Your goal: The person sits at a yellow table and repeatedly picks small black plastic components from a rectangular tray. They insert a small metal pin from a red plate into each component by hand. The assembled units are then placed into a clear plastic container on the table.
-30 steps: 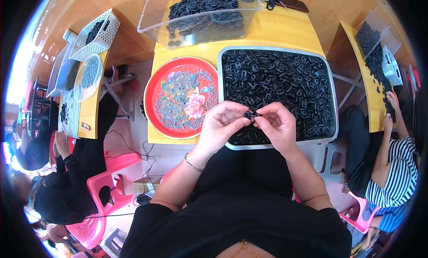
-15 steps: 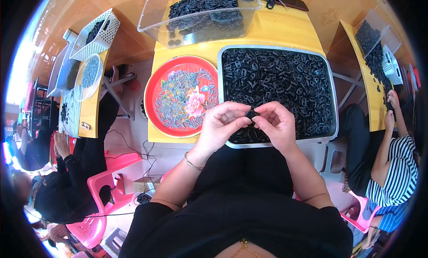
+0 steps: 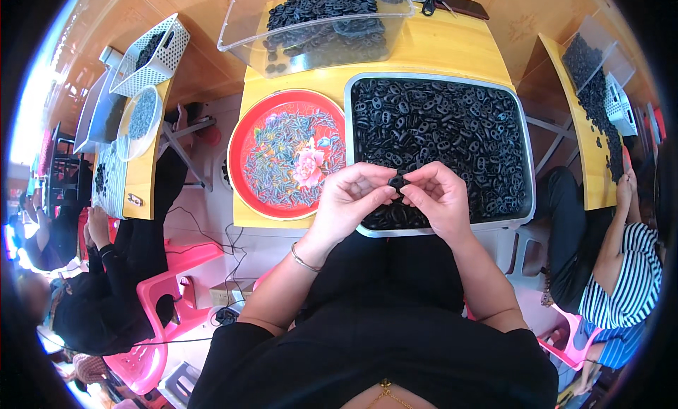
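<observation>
the left hand (image 3: 357, 197) and right hand (image 3: 439, 197) both pinch one small black plastic-looking piece (image 3: 398, 181), held over the near side of the silver-rimmed rectangular tray (image 3: 431, 76), right of the round red floral tray (image 3: 248, 119). the step seems close fingertip work; any next move calls for steady pressure from both sides.

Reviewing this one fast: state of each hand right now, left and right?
Left hand: closed, pinching a small black piece.
Right hand: closed, pinching at its right side; one part or two, I can't tell.
</observation>
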The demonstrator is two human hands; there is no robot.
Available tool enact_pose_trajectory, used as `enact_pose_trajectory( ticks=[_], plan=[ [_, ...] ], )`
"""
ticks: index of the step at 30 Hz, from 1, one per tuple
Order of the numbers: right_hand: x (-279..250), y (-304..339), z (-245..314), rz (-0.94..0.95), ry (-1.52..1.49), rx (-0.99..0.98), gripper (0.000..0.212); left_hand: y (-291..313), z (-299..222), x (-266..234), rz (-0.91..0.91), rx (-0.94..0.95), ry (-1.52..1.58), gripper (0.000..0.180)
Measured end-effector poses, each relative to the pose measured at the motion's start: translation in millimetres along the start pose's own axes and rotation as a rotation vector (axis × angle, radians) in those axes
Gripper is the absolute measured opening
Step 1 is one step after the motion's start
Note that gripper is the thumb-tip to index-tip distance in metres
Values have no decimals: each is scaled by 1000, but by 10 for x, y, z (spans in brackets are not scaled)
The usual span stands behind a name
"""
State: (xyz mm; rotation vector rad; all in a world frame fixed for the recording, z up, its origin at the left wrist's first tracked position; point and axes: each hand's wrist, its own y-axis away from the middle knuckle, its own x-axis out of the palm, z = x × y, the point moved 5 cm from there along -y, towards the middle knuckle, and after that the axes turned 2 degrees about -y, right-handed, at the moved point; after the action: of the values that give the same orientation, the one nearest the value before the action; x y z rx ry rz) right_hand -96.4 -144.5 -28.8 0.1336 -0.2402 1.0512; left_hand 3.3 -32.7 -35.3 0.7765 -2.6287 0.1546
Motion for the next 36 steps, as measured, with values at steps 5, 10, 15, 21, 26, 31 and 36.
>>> enact_pose_trajectory(
  ticks=[5,10,15,21,26,31,36],
  plan=[
    [-20,7,15,17,34,8,11,-7,4,0,14,-16,-5,24],
    [-17,5,35,20,70,20,11,-2,8,-10,31,-16,-39,24],
    [-43,0,29,41,81,25,11,2,30,-2,35,-25,-25,24],
    [-49,2,51,36,91,81,10,10,27,14,33,-70,-30,24],
    [-39,11,44,52,89,75,10,24,35,17,37,-83,-41,23],
    [9,2,55,57,102,27,13,-5,6,6,57,-77,-30,22],
    [86,-18,180,167,138,5,28,-19,39,-33,64,-127,50,30]
  ],
)
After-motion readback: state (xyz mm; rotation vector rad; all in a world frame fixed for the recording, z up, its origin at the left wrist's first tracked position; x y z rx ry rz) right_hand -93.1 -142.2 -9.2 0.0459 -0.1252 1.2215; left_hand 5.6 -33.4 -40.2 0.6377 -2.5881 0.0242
